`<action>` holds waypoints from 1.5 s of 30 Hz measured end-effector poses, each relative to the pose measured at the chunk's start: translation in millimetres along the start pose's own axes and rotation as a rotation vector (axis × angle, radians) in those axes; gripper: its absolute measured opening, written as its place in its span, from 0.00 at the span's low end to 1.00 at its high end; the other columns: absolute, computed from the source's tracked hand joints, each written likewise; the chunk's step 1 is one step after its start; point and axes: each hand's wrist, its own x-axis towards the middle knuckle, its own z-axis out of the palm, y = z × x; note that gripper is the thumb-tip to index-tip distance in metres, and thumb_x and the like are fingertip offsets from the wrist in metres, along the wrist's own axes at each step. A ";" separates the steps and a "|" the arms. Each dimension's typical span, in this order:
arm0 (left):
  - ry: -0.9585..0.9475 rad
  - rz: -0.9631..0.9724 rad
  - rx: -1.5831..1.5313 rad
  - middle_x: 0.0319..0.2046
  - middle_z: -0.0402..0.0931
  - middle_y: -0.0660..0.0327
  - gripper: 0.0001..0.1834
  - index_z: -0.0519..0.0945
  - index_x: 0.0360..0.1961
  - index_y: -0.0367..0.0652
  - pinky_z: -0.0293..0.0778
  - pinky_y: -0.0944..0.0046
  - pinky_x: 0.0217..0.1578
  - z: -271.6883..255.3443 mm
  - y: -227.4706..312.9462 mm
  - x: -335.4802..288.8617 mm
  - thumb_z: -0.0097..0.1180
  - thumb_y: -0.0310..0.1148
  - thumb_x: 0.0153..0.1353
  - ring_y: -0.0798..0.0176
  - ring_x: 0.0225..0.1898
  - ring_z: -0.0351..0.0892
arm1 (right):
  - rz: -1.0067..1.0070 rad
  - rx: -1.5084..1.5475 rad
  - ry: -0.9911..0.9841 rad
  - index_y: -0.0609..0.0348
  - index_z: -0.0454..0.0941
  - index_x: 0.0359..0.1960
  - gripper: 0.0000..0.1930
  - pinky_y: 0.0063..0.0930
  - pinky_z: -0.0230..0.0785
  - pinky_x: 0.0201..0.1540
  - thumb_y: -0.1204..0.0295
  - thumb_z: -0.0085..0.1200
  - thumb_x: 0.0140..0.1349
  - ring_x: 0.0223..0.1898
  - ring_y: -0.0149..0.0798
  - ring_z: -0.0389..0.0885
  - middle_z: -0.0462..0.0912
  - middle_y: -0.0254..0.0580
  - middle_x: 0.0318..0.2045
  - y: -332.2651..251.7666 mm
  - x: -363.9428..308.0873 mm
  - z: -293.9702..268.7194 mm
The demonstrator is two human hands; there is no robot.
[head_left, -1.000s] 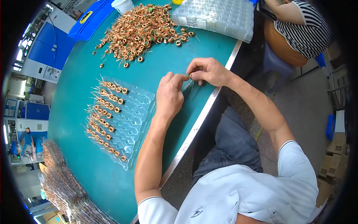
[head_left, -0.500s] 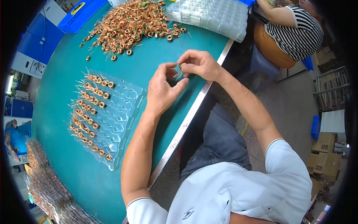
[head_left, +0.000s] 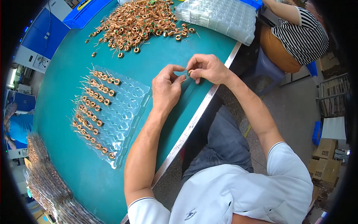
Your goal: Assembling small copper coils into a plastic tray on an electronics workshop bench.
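While the right grip (head_left: 212, 71) pinches a copper coil (head_left: 190, 72), the left grip's (head_left: 166, 87) hold is unclear

Upper left: blue crate (head_left: 79, 18), blue-and-white cabinet (head_left: 34, 35) beyond it. Far left: person in a blue top (head_left: 21, 125), detail lost near the dark rim. Upper right: person in black-and-white striped shirt (head_left: 304, 39), seated on a purplish plastic stool (head_left: 269, 70). Right side: slatted rack (head_left: 335, 96), small blue bin (head_left: 317, 133), white panel (head_left: 333, 128) beside bin, brown cartons (head_left: 325, 149) stacked below. Grey floor (head_left: 289, 108) between, yellow strip (head_left: 247, 130) partly showing
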 end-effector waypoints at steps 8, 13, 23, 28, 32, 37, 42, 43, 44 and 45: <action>0.023 0.100 0.000 0.26 0.77 0.59 0.07 0.84 0.36 0.41 0.71 0.65 0.26 -1.5 -7.4 -0.8 0.63 0.21 0.54 0.66 0.23 0.75 | -0.031 0.043 0.035 0.66 0.76 0.43 0.10 0.19 0.74 0.29 0.75 0.58 0.63 0.27 0.25 0.77 0.77 0.35 0.31 1.9 -1.4 1.6; 0.012 0.108 -0.055 0.26 0.77 0.59 0.05 0.83 0.36 0.37 0.71 0.67 0.28 -4.2 -8.0 0.1 0.59 0.26 0.60 0.67 0.24 0.75 | -0.034 -0.042 0.000 0.66 0.76 0.44 0.10 0.19 0.74 0.29 0.72 0.55 0.65 0.27 0.25 0.77 0.77 0.35 0.31 7.1 -0.2 -1.5; -0.057 -0.049 -0.174 0.29 0.78 0.58 0.07 0.82 0.39 0.35 0.73 0.69 0.30 -7.8 -12.4 1.9 0.59 0.25 0.61 0.67 0.28 0.77 | -0.001 -0.075 0.057 0.66 0.75 0.43 0.09 0.21 0.76 0.29 0.72 0.53 0.67 0.29 0.28 0.80 0.79 0.37 0.32 -1.0 3.6 3.6; 0.164 0.338 0.053 0.36 0.77 0.58 0.14 0.81 0.43 0.43 0.75 0.63 0.35 3.2 -1.2 4.9 0.65 0.24 0.54 0.60 0.39 0.77 | 0.010 -0.136 0.118 0.66 0.76 0.46 0.11 0.19 0.76 0.27 0.72 0.54 0.66 0.27 0.28 0.80 0.79 0.37 0.32 -1.6 -1.7 1.9; 0.120 0.371 0.076 0.37 0.78 0.58 0.12 0.83 0.37 0.44 0.74 0.61 0.37 3.1 -13.2 3.3 0.67 0.22 0.50 0.57 0.39 0.77 | 0.015 -0.118 0.124 0.66 0.77 0.46 0.12 0.19 0.76 0.26 0.74 0.57 0.63 0.27 0.26 0.80 0.80 0.37 0.31 -4.1 -3.0 2.2; 0.105 0.223 0.017 0.36 0.78 0.59 0.08 0.83 0.33 0.43 0.74 0.61 0.36 5.2 -4.3 2.3 0.66 0.21 0.50 0.57 0.38 0.77 | -0.019 -0.151 0.115 0.66 0.78 0.43 0.13 0.18 0.75 0.28 0.80 0.62 0.55 0.27 0.24 0.80 0.80 0.35 0.28 -6.0 -5.9 2.9; 0.180 0.549 0.209 0.31 0.78 0.60 0.08 0.81 0.30 0.43 0.73 0.61 0.38 8.5 -6.2 6.2 0.65 0.20 0.50 0.56 0.37 0.76 | -0.051 -0.297 0.103 0.66 0.79 0.39 0.11 0.18 0.74 0.28 0.80 0.63 0.53 0.27 0.24 0.80 0.80 0.36 0.27 -6.4 -6.1 -0.1; 0.175 0.547 0.208 0.31 0.78 0.60 0.08 0.81 0.30 0.43 0.73 0.61 0.38 9.3 -7.5 7.1 0.65 0.20 0.50 0.56 0.37 0.76 | -0.084 -0.314 0.097 0.66 0.78 0.38 0.11 0.18 0.73 0.29 0.80 0.64 0.53 0.27 0.23 0.80 0.80 0.36 0.26 -3.9 -5.7 -0.7; 0.152 0.582 0.209 0.32 0.78 0.60 0.09 0.81 0.32 0.42 0.74 0.62 0.38 9.8 -8.7 7.9 0.65 0.19 0.50 0.57 0.37 0.77 | -0.118 -0.332 0.092 0.66 0.78 0.37 0.10 0.18 0.73 0.29 0.79 0.64 0.53 0.27 0.23 0.80 0.80 0.35 0.26 -2.2 -5.4 -1.0; 0.132 0.616 0.210 0.33 0.79 0.60 0.10 0.81 0.33 0.42 0.74 0.63 0.38 9.9 -9.4 8.4 0.64 0.17 0.51 0.58 0.38 0.77 | -0.115 -0.330 0.093 0.66 0.78 0.37 0.10 0.18 0.73 0.29 0.79 0.64 0.53 0.27 0.23 0.80 0.80 0.35 0.26 -1.3 -4.7 -1.3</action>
